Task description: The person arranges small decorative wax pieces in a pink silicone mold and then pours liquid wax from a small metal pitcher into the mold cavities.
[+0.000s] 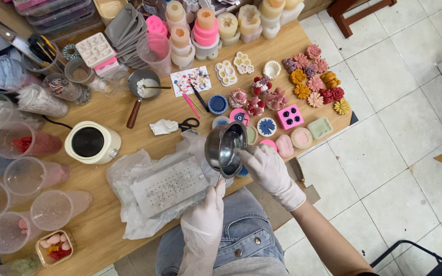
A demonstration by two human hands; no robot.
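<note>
A small steel pouring pot (226, 148) is held tilted above the near edge of the wooden table (154, 110). My left hand (204, 217), in a thin white glove, grips the pot's handle from below. My right hand (267, 166), also gloved, touches the pot's rim and right side. Just left of the pot, a white rectangular mould (170, 186) with many small holes lies on crumpled clear plastic (129, 179). My blue jeans (231, 235) show below the hands.
A cream round melting pot (92, 142) stands left of the plastic. Clear plastic cups (52, 209) line the left edge. Scissors (188, 123), coloured silicone moulds (290, 116), flower-shaped pieces (313, 84), stacked candles (205, 28) and a small saucepan (143, 87) fill the far side. Tiled floor lies to the right.
</note>
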